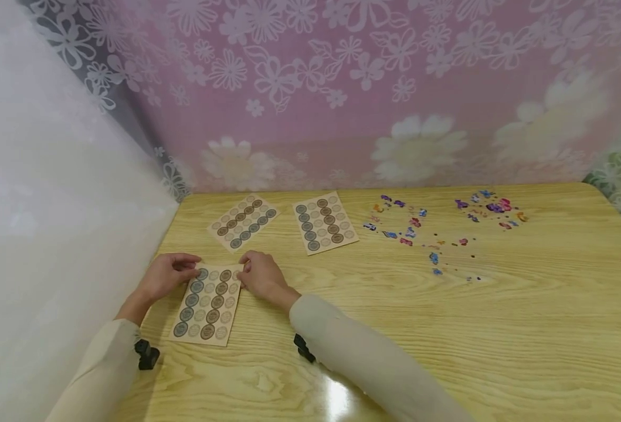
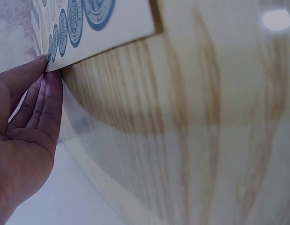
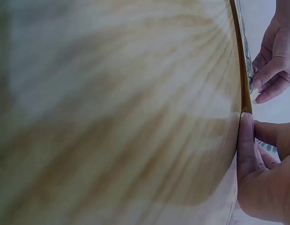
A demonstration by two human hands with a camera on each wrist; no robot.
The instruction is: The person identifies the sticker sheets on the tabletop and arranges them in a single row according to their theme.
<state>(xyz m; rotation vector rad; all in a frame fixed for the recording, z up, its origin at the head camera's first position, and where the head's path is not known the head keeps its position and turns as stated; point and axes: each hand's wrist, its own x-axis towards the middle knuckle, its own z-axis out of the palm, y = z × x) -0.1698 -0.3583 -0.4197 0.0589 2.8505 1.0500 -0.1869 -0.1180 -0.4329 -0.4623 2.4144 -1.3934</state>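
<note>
A tan sticker sheet (image 1: 211, 305) with columns of blue, brown and pale round stickers lies at the table's front left. My left hand (image 1: 169, 275) pinches its far left corner between thumb and fingers; the left wrist view shows this left hand (image 2: 30, 117) with the thumb on the printed face of the sheet (image 2: 107, 35). At the far right corner my right hand (image 1: 263, 274) grips the edge with thumb and fingers. The right wrist view shows the right hand (image 3: 266, 164) at the sheet's edge, with the left hand (image 3: 276, 63) beyond it.
Behind lie two similar sheets, one tilted at the left (image 1: 244, 223) and one in the middle (image 1: 325, 223). Small shiny colourful pieces are scattered in groups at the right (image 1: 416, 222). A floral curtain (image 1: 342, 117) hangs behind the wooden table (image 1: 394, 328); white covering (image 1: 62, 176) borders the left.
</note>
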